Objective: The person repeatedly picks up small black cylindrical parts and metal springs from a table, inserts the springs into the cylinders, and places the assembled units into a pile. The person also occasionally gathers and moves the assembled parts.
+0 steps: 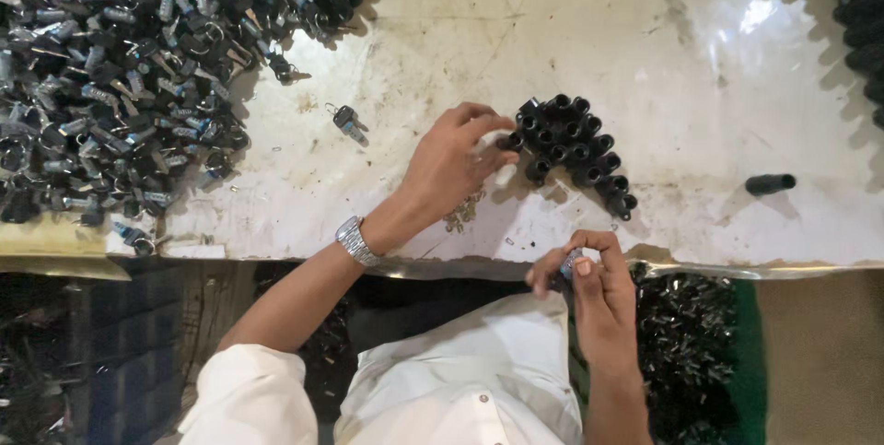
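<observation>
The left hand [451, 164] pinches a black cylinder [509, 142] at the left edge of the cluster of black cylinders [573, 148] on the desk [645, 58]. Below that cluster, the right hand [589, 284] pinches a small metal piece [571, 263].

Big heap of black and silver small lock-and-key parts [110, 86] far left on the worn white tabletop [571, 30]. One stray keyed piece [348, 121] lies apart, right of the heap. Single black cylinder [769, 183] on its side, right. More black parts [852, 12] at far right edge. Below the near table edge, a bin of dark metal bits [686, 344]. Wristwatch [353, 240], white shirt [442, 380].
</observation>
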